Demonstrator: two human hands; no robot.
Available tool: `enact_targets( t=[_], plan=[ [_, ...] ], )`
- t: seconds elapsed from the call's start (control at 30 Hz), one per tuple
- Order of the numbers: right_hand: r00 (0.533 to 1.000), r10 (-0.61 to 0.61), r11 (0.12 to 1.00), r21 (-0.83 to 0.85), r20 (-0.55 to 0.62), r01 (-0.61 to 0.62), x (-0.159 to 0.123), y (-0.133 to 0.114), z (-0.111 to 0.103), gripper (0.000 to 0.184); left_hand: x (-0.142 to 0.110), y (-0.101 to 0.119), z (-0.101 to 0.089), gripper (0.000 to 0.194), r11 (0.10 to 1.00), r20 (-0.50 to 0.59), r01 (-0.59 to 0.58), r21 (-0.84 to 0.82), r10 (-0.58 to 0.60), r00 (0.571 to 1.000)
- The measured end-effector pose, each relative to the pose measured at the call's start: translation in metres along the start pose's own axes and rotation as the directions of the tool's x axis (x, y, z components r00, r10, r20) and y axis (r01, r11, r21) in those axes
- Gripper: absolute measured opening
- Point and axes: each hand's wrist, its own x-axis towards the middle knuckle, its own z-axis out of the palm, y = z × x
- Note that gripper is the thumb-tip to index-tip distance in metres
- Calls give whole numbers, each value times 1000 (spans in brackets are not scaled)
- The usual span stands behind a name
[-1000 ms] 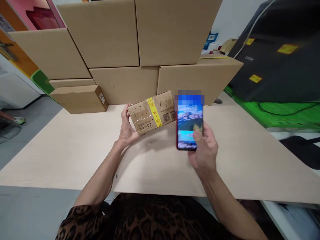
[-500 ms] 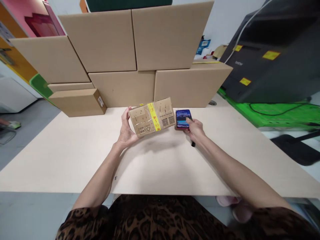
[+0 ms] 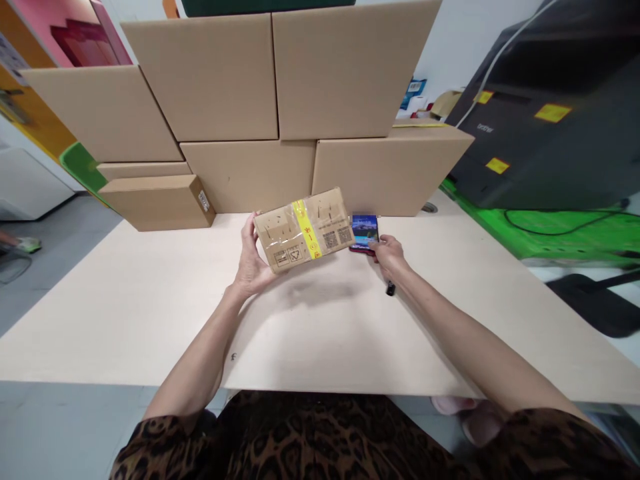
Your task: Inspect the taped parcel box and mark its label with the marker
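Gripping a small cardboard box (image 3: 306, 231) by its left end, the left hand (image 3: 251, 263) has its fingers bent round that end, and the box hangs in the air above the middle of the table (image 3: 310, 353), over its own shadow. The box slants, its long side pointing between 2 and 3 o'clock; a band of yellow tape (image 3: 301, 217) crosses the face in view, and what is inside cannot be seen. Taking that box as the clock's centre, a phone (image 3: 364, 230) with a lit screen is at 3 o'clock, the box's right corner overlapping its edge in this view; whether they touch, I cannot tell. The right hand (image 3: 391, 255) holds the phone, fingers closed on its lower right corner. At 4 o'clock a small black object (image 3: 391, 289) shows below the right wrist. A flat carton (image 3: 150, 203) lies at 9 o'clock, with a green chair (image 3: 83, 167) past it. From 10 to 2 o'clock, big stacked cartons (image 3: 250, 175) form a wall, contents hidden, blocking most of the view behind; a blue packet (image 3: 413, 92) peeks past their right edge. Between 2 and 3 o'clock stands a large black case (image 3: 550, 153) with yellow labels.
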Motion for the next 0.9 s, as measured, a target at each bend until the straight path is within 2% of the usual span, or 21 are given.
enact_targets(
  t=[0.2,0.37,0.5,0.57,0.6,0.67,0.7,0.77,0.8,0.9],
  plan=[
    [991,-134,987,-88,25,136,0,5,-5,33,5,3,-6,142,1000,-46,19,9,-19,999],
    [976,-208,971,-109,70,214,-6,-3,-13,29,2,6,0,142,1000,-4,-10,12,10,1000],
    [949,-292,954,-37,118,298,-31,-13,-11,23,2,9,4,147,996,-1,-49,69,49,999],
    [928,-321,947,67,190,314,-52,-19,-6,32,3,10,3,147,987,-25,-76,144,80,996],
    [912,-323,945,147,252,294,-64,-23,-3,41,4,10,2,146,975,-33,-105,198,113,993],
    [849,-253,920,388,463,62,-84,-30,2,57,3,10,0,139,931,-11,-208,299,221,975],
    [803,-200,904,423,561,-70,-91,-34,4,62,3,10,-1,132,900,17,-275,337,286,958],
    [712,-103,877,401,695,-265,-99,-41,5,66,-1,11,-2,114,838,86,-393,379,391,916],
    [677,-61,875,366,734,-318,-100,-43,4,67,-4,12,-2,104,812,117,-435,390,424,898],
    [628,-3,885,294,778,-361,-96,-44,2,68,-12,17,1,80,752,198,-518,408,481,854]
  ],
)
